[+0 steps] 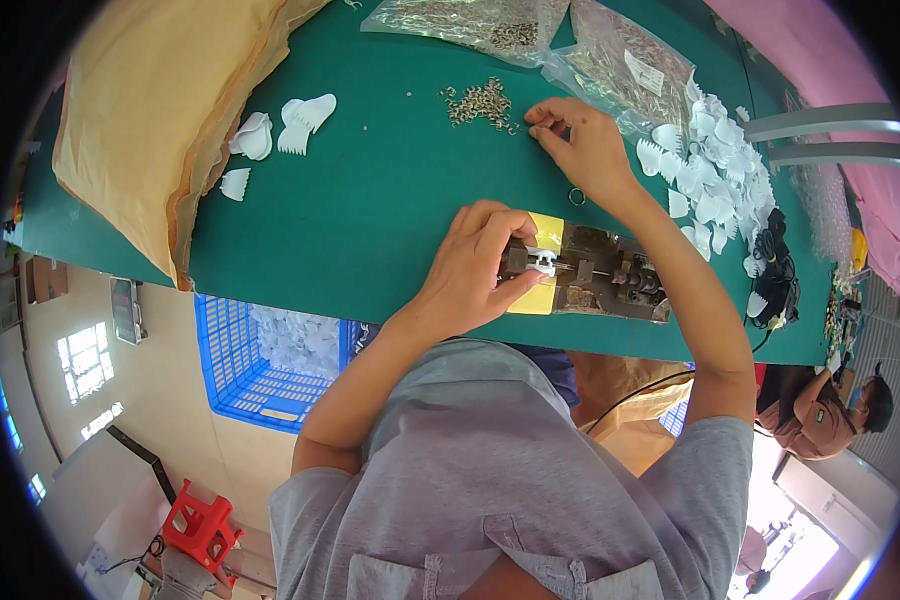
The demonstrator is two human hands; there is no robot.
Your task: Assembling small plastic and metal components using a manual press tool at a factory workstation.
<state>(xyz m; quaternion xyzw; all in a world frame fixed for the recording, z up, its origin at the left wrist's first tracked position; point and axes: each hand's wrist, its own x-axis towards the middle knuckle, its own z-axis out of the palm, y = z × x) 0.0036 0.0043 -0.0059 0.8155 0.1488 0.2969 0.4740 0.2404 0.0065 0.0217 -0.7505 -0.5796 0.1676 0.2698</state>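
My left hand (470,262) reaches over a small metal jig (605,272) with yellow tape on its left part. Its thumb and forefinger close around a small white plastic piece (542,262) seated in the jig. Farther off, my right hand (585,145) has thumb and forefinger drawn together beside a loose pile of small metal clips (480,103). What those fingertips hold, if anything, is too small to make out. A small metal ring (576,197) lies below the right hand, near the wrist.
White toothed plastic pieces (715,170) are heaped at the right, beside a black cable bundle (773,265). Clear bags of metal parts (620,70) lie at the back. A big brown paper sack (140,130) and a few white pieces (308,120) sit left; a blue crate (240,385) stands below the table.
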